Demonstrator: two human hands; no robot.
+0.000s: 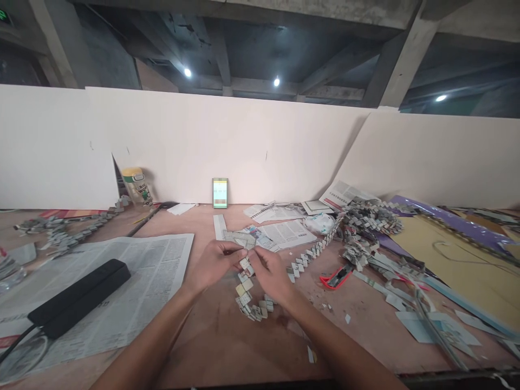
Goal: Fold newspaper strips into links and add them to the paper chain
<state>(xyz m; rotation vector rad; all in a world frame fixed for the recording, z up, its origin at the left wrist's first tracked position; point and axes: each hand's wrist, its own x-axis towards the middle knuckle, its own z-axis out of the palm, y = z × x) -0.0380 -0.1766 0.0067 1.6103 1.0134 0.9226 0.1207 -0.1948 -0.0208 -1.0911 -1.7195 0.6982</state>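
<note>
In the middle of the table both my hands meet at one end of a folded newspaper chain (245, 288). My left hand (215, 264) pinches that end from the left, thumb and fingertips pressed together. From the right, my right hand (268, 271) grips the same end between thumb and bent fingers. Below my hands the zigzag chain hangs onto the table and curls to the right under my right wrist. A further stretch of it (311, 255) runs up to the right toward a heap. Flat paper strips (239, 237) lie just beyond my fingertips.
A red box cutter (336, 277) lies right of my hands, below a heap of folded paper chain (368, 219). On the left a black power strip (81, 298) rests on newspaper (162, 260). A phone (220, 193) and a yellow-lidded bottle (137, 187) stand against the white board (195, 146).
</note>
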